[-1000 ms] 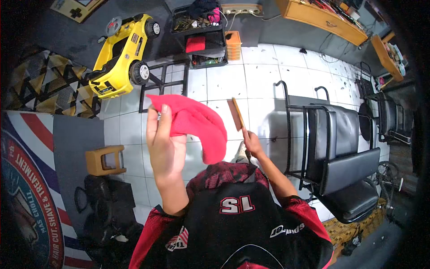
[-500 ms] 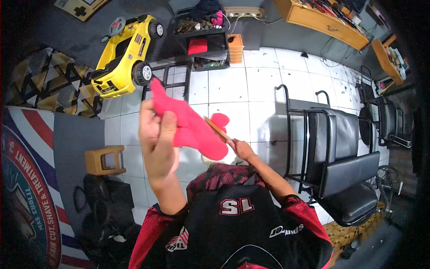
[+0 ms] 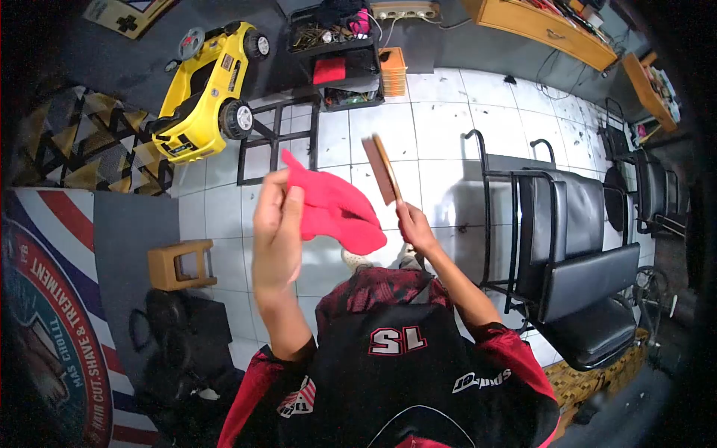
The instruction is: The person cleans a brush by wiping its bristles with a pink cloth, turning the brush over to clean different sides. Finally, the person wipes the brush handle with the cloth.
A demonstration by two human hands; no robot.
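A red cloth (image 3: 340, 213) hangs from my left hand (image 3: 278, 235), its upper corner pinched between thumb and fingers. My right hand (image 3: 415, 226) grips the lower end of a flat wooden-backed brush (image 3: 383, 170), its bristle side facing left. The brush is upright, to the right of the cloth and apart from it. Both hands are raised over the white tiled floor, in front of my black and red shirt.
At the upper left stands a yellow toy car (image 3: 209, 93). A black cart (image 3: 347, 67) with an orange stack (image 3: 393, 72) beside it is at the top. Black chairs (image 3: 575, 246) fill the right. A small tan stool (image 3: 181, 265) stands at the left.
The brush has come away from the cloth, up and to the right, and now stands more upright. The cloth has folded and hangs slightly further right with my left hand.
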